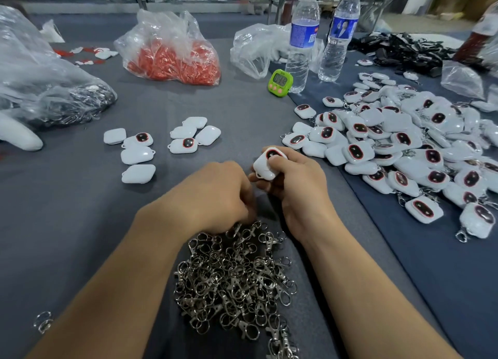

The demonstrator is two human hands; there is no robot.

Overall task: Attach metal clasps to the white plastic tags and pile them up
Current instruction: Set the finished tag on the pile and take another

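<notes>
My right hand [293, 181] grips a white plastic tag [265, 166] with a dark oval window, thumb across its face. My left hand [218, 194] is curled, fingertips down at the top edge of a heap of metal clasps [237, 283]; whether it pinches a clasp is hidden. A big pile of white tags [409, 148] with clasps on lies to the right. Several loose tags [140, 154] without clasps lie ahead on the left, and more loose tags [194, 136] lie at centre.
Two water bottles [301, 38] and a green timer [280, 82] stand at the back. A bag of red parts [172, 54] and a clear bag of metal parts [48, 89] lie beyond. One stray clasp [43, 322] lies near left. Black straps [404, 49] lie far right.
</notes>
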